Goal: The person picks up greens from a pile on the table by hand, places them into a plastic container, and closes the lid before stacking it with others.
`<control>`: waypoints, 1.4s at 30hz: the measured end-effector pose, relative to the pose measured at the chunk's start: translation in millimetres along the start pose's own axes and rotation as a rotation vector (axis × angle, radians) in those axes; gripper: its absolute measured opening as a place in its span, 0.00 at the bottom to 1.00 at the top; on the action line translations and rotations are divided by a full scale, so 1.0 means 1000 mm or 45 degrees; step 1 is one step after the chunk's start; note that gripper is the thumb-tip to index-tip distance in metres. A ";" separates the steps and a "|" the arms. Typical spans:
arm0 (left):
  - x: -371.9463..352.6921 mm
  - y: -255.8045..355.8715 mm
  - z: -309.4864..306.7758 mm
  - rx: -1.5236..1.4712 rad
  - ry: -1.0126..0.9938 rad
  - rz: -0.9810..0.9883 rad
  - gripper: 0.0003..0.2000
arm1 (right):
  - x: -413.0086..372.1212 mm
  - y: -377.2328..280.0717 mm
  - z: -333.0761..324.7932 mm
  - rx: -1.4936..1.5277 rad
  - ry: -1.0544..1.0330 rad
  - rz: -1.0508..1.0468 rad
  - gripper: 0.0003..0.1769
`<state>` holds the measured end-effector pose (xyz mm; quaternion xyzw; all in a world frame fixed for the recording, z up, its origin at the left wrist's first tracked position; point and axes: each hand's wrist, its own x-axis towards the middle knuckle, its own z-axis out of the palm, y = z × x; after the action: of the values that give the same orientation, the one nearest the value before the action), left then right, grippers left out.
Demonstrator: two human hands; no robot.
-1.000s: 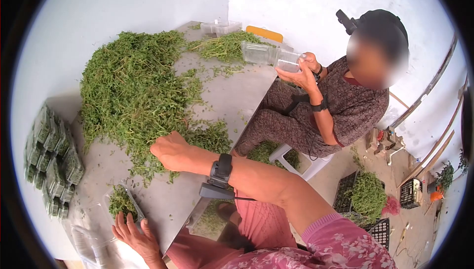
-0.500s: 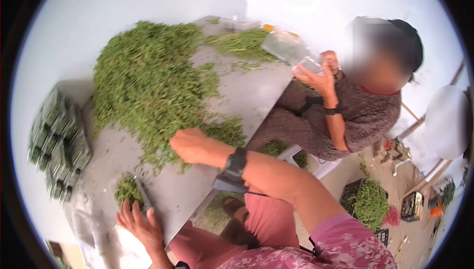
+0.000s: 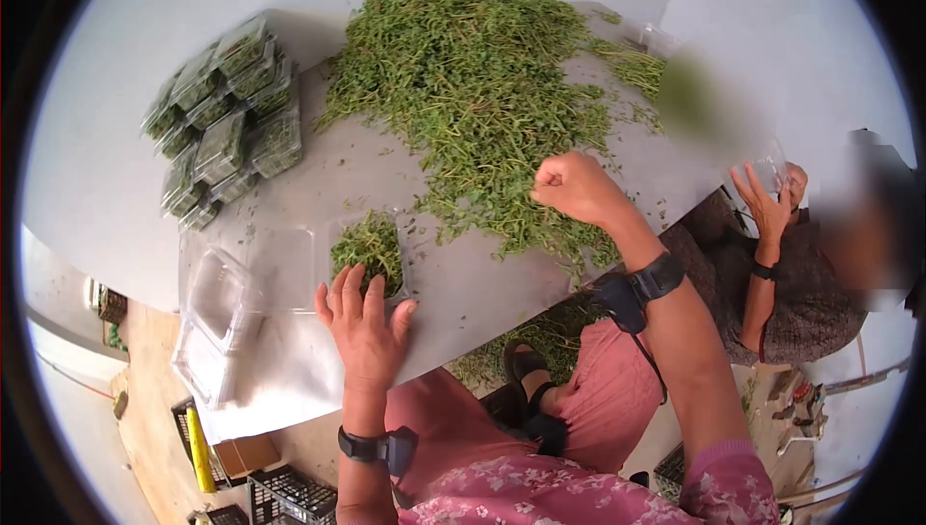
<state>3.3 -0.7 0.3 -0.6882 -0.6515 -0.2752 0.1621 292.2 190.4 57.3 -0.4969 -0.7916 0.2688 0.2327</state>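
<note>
My left hand [image 3: 365,327] rests with fingers spread on the near edge of a clear plastic clamshell container [image 3: 405,274]. Leafy green sprigs [image 3: 371,241] fill the container's base, and its open lid [image 3: 280,255] lies flat to the left. My right hand [image 3: 584,189] is closed, with curled fingers, over the near right part of a large heap of the same greens [image 3: 463,72]. What its fingers hold, if anything, is hidden.
Filled, closed clamshells [image 3: 222,144] are stacked at the back left. Empty clamshells [image 3: 217,313] lie at the table's left end. On the right, a co-worker's hands [image 3: 769,202] hold a clear container [image 3: 767,163]. Black crates [image 3: 289,496] stand on the floor.
The view has swung, so the heap and the stack appear farther right. My left hand stays at the container, my right hand at the heap's near side. The co-worker still holds a clear container.
</note>
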 end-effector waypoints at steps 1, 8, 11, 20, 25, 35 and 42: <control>0.000 0.000 0.000 -0.001 0.006 0.001 0.24 | -0.002 0.002 0.002 -0.009 0.004 0.019 0.12; 0.001 -0.001 -0.002 -0.024 0.021 0.001 0.24 | -0.001 -0.013 -0.002 -0.603 -0.263 0.139 0.20; 0.001 0.000 -0.002 -0.025 0.027 0.000 0.24 | -0.014 0.002 0.022 -0.583 0.040 -0.123 0.21; 0.000 -0.001 -0.002 -0.038 0.043 -0.003 0.24 | -0.005 0.011 0.017 -0.361 -0.178 -0.020 0.16; 0.001 -0.001 -0.002 -0.032 0.041 -0.004 0.24 | -0.010 -0.025 -0.010 -0.057 -0.041 -0.068 0.13; 0.002 -0.001 -0.002 -0.030 0.028 -0.001 0.24 | -0.008 -0.037 0.009 -0.048 -0.182 -0.143 0.12; 0.002 0.000 -0.002 -0.021 0.024 0.002 0.24 | -0.005 -0.023 0.027 -0.351 -0.288 -0.142 0.21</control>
<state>2.5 -0.5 2.9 -0.6872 -0.6472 -0.2869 0.1629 261.5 172.2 51.6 -0.4460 -0.8684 0.1986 0.0866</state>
